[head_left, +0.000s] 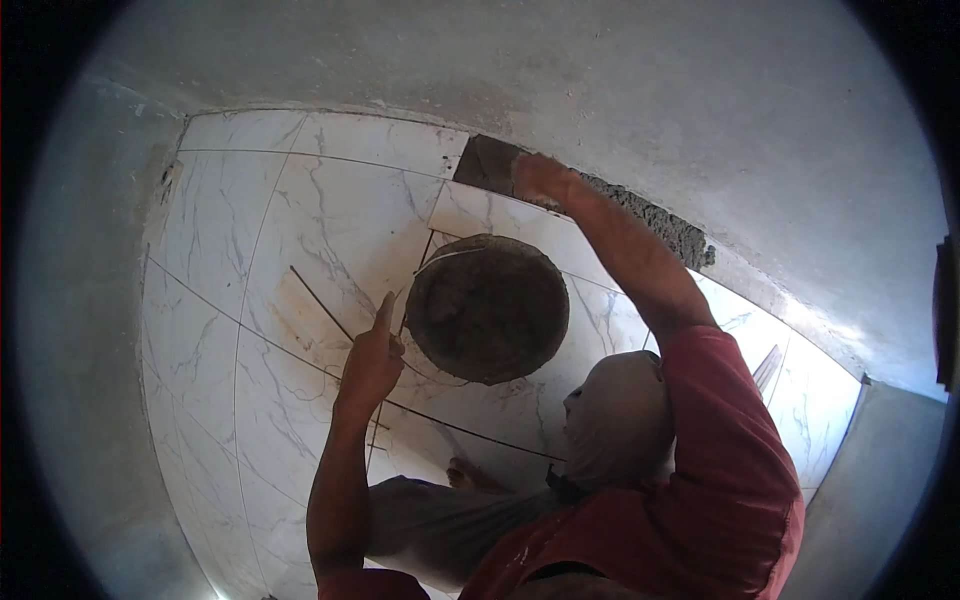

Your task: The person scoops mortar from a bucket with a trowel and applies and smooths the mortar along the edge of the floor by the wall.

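A round, mortar-caked bucket (487, 312) with a thin pale wire handle stands in front of me; its dark inside is hard to make out. My left hand (372, 365) is just left of the bucket, index finger stretched toward the far wall and the other fingers curled, with nothing visible in it. My right hand (543, 181) reaches past the bucket to a strip of grey mortar (650, 217) along the wall's foot. Its fingers are blurred, so I cannot see whether they hold anything. Left of that hand, the grey patch looks smoother; toward the right, the mortar is rough.
White, grey-veined tiles (345, 215) cover the floor, with dark joints and thin sticks lying near my left hand. Bare grey plaster walls (420, 55) close in the far side and left. My bent knee (622, 415) is right of the bucket, my bare foot (475, 476) below it.
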Tool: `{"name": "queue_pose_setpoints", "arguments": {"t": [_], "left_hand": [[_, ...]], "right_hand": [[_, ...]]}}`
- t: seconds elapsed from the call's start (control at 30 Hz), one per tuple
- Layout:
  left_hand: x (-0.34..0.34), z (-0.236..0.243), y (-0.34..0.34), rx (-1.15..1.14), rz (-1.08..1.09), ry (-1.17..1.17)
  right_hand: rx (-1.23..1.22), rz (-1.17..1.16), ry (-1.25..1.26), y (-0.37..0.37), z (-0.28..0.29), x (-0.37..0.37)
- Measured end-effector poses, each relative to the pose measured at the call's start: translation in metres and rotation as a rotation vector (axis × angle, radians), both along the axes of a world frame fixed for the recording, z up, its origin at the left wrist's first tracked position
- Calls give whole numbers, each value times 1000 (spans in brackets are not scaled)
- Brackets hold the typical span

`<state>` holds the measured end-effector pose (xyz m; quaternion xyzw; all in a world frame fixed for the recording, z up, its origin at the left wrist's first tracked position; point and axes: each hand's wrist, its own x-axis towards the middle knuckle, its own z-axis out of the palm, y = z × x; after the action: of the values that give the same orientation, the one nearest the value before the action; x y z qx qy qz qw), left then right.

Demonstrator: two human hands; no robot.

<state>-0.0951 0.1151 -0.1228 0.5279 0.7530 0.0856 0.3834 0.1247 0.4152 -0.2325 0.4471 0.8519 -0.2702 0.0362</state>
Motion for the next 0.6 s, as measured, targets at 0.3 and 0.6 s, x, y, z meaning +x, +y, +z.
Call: {"name": "queue_pose_setpoints", "arguments": {"t": [0.3, 0.6], "left_hand": [[5, 7, 4, 27, -31, 66], [1, -1, -2, 55, -49, 35]], "right_hand": [[-467, -41, -71, 23, 41, 54], [-963, -659, 886, -41, -18, -4]]}}
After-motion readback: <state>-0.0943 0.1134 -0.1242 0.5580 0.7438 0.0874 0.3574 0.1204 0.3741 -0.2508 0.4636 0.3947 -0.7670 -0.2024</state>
